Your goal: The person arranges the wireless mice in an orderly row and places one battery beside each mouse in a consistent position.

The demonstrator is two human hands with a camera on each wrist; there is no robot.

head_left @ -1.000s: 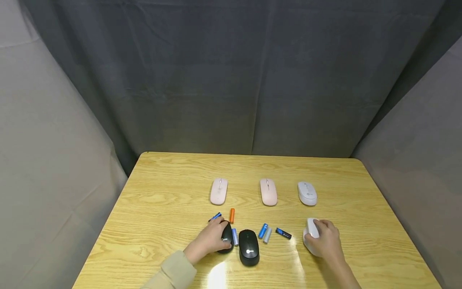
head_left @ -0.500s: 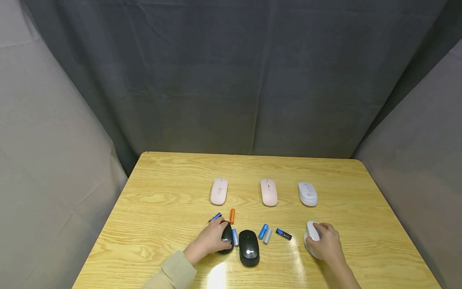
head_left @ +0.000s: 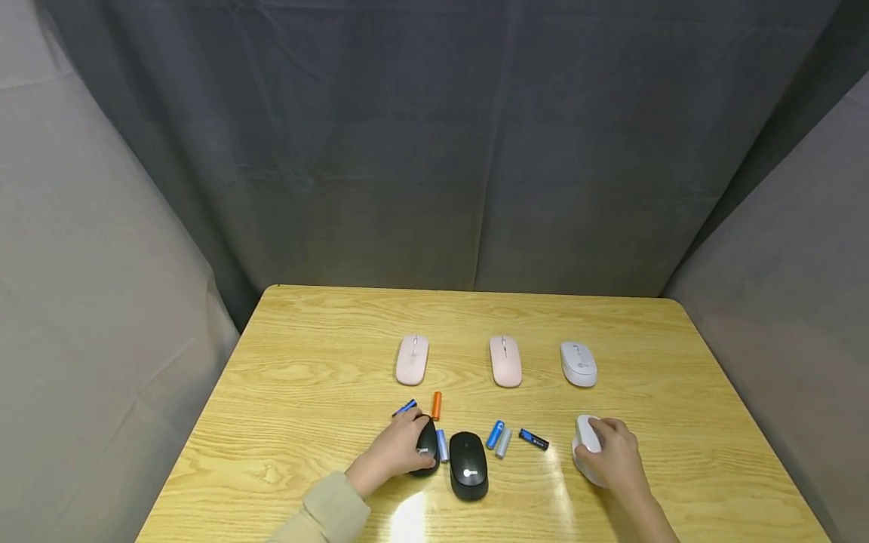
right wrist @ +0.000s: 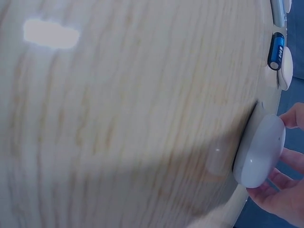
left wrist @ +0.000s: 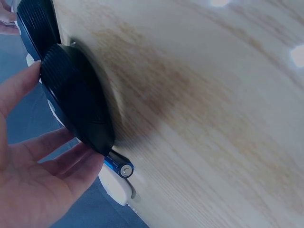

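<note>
My left hand (head_left: 394, 451) grips a black computer mouse (left wrist: 76, 95), thumb on one side and fingertips on the other. Beside that mouse lie a pale blue battery (head_left: 443, 446), an orange battery (head_left: 437, 406) and a blue-and-black battery (left wrist: 118, 164) close by the fingertips. A second black mouse (head_left: 468, 465) sits just to the right. Over on the right, my right hand (head_left: 618, 455) holds a white mouse (right wrist: 262, 151) by its sides, low at the tabletop. The palm side of the left hand shows in the left wrist view.
Two pink mice (head_left: 411, 360) and another white mouse (head_left: 578, 364) form a row farther back on the wooden table (head_left: 305, 339). Between the hands lie a blue battery (head_left: 495, 435), a silver battery (head_left: 503, 443) and a dark blue battery (head_left: 533, 439). Dark cloth (head_left: 434, 151) hangs behind.
The right hand's white mouse has shifted slightly toward the near edge since a second ago, then held still. The left hand and its black mouse have stayed in place.
</note>
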